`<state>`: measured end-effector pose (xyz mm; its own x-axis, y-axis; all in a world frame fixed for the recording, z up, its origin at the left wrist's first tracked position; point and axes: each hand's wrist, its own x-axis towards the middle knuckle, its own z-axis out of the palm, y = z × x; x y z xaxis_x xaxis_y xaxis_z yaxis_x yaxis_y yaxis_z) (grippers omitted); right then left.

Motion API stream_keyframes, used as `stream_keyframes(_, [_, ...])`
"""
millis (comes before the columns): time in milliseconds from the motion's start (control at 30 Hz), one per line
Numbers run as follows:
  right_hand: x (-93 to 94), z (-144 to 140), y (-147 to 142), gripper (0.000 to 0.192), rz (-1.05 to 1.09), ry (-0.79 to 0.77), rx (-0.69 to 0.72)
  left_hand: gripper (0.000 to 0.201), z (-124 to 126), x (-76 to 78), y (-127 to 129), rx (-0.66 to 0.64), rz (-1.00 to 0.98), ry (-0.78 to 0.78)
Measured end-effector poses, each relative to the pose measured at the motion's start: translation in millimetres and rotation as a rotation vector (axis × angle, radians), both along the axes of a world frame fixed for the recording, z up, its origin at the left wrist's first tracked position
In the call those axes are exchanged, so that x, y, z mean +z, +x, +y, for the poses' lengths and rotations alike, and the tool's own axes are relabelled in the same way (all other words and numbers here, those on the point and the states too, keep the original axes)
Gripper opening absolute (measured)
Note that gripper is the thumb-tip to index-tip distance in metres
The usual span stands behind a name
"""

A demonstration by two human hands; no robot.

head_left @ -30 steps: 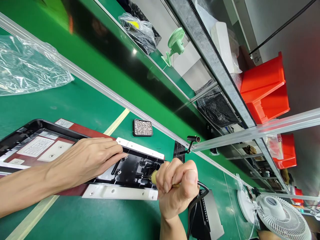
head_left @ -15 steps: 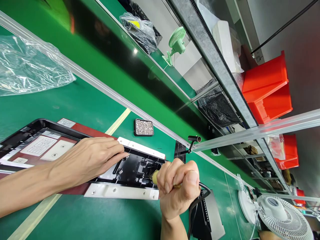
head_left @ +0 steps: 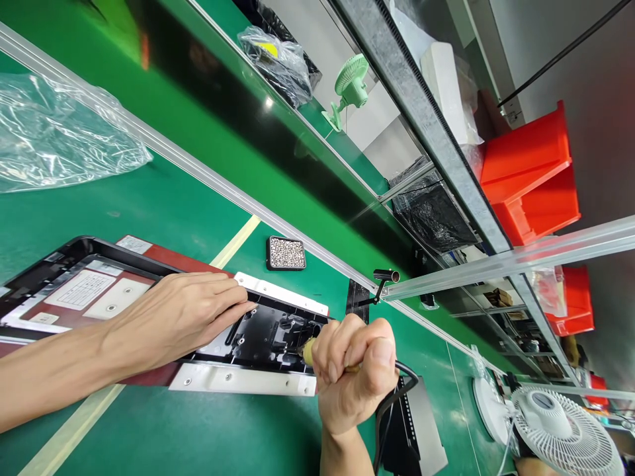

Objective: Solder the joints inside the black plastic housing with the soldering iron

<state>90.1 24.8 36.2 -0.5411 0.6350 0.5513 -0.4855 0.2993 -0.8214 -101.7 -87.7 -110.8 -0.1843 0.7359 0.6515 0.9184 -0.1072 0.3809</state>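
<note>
A long black plastic housing (head_left: 262, 334) lies in a fixture with white side blocks (head_left: 243, 380) and a dark red base (head_left: 153, 375). My left hand (head_left: 183, 307) rests palm down across the housing, fingers together over its far rim and thumb reaching inside, holding it. My right hand (head_left: 354, 370) is closed in a fist around the yellow handle of a corded tool that looks like a soldering iron (head_left: 308, 352). Its tip points down into the right end of the housing, among small posts, and is mostly hidden. A thick black cord (head_left: 407, 377) leaves the fist.
A small black tray (head_left: 286, 254) of tiny metal pieces sits beyond the fixture. Clear plastic bagging (head_left: 64, 132) lies at the left. A metal rail (head_left: 198, 175) edges the bench. At the right are a dark panel (head_left: 417, 423) and a white fan (head_left: 560, 423). Red bins (head_left: 528, 172) hang above.
</note>
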Motion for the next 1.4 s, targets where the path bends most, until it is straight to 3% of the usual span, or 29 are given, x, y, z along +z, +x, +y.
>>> stream_keyframes(200, [0.4,0.6,1.1,0.050,-0.004,0.003,-0.009,0.048,-0.9,0.4,-0.1,-0.013,-0.075,0.006])
stream_keyframes(667, [-2.8,-0.7,2.7,0.048,0.015,-0.020,0.010,0.051,2.7,1.1,-0.4,0.006,0.040,0.037])
stream_keyframes(1033, [-0.7,0.8,2.3,0.054,0.014,-0.016,0.030,0.048,1.6,-1.1,-1.3,-0.015,-0.024,0.062])
stream_keyframes(1400, [0.2,0.9,0.2,0.054,0.021,-0.012,0.037,0.046,2.8,0.0,-0.8,-0.009,0.056,0.063])
